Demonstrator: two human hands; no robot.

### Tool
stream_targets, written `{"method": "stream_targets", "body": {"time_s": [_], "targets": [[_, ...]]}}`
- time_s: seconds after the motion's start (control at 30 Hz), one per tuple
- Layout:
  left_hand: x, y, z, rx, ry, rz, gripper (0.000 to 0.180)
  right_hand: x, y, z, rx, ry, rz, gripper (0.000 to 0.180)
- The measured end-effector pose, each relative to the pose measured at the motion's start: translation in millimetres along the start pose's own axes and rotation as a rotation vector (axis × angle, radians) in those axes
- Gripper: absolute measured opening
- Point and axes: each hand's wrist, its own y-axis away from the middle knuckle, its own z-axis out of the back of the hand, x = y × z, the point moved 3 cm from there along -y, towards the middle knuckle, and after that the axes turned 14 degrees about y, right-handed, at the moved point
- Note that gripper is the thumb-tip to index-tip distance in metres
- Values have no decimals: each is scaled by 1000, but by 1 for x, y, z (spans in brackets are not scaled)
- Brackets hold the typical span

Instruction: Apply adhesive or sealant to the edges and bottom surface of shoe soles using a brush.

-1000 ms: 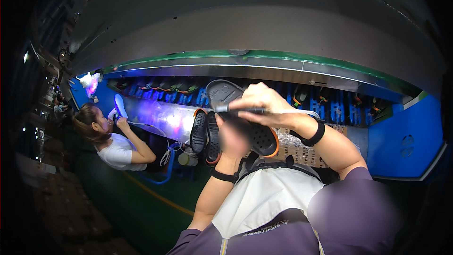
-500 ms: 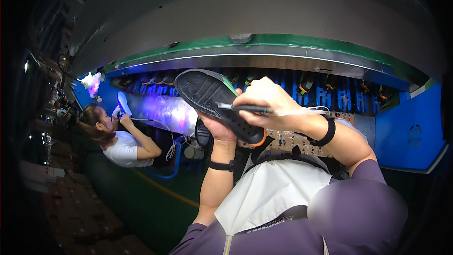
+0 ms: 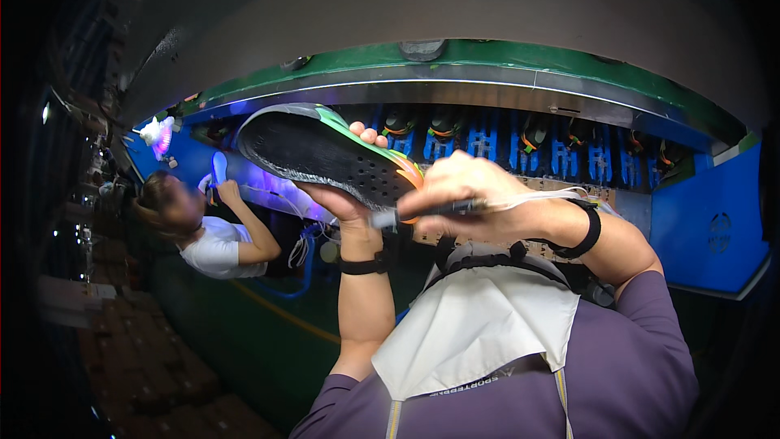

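A shoe sole [image 3: 301,150] lies across my left hand [image 3: 348,205], its black hollow inner face turned up toward me. Green and orange colour its far rim, and small holes dot the right part. My left fingertips curl over the far edge while the palm supports it from beneath. In my right hand [image 3: 475,191] is a dark-handled brush [image 3: 392,218] with a thin clear tube [image 3: 548,195] running back over the wrist. The pale brush head is at the sole's near edge, close to my left wrist; whether it touches the sole I cannot tell.
Ahead, a long machine with a green-edged metal ledge [image 3: 487,91] shelters a row of blue racks [image 3: 561,164] bearing dark shoe parts. A blue panel [image 3: 707,232] closes the right side. On the left a co-worker [image 3: 215,248] holds a blue-lit sole. A lamp [image 3: 158,138] glows beyond.
The sole has moved left and rolled, now showing more of its hollow face and coloured rim. My right hand's brush has moved from over the sole's middle down to its near edge.
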Motion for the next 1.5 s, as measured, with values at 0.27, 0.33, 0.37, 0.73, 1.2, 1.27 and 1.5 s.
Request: {"method": "stream_targets", "body": {"time_s": [0.27, 0.33, 0.37, 0.73, 1.2, 1.27, 1.5], "targets": [[1, -15, -25, 131, -135, 107, 94, 3, -6, 23, 227, 60, 28, 32], [3, -20, -25, 108, -123, 120, 101, -5, -6, 27, 157, 459, -77, 39], [4, -25, -26, 124, -154, 152, 106, -3, -7, 27, 201, 472, -26, 40], [19, -55, -25, 276, -528, 413, 87, -18, 3, 23, 314, 483, 17, 33], [39, -76, -5, 16, -1106, 754, 71, -36, 8, 28, 479, 648, 20, 30], [34, -75, 16, -43, -1208, 618, 75, -37, 10, 29, 555, 636, 14, 32], [6, -12, 104, -202, -387, 220, 82, -60, 39, 49, 214, 410, -172, 25]]}}
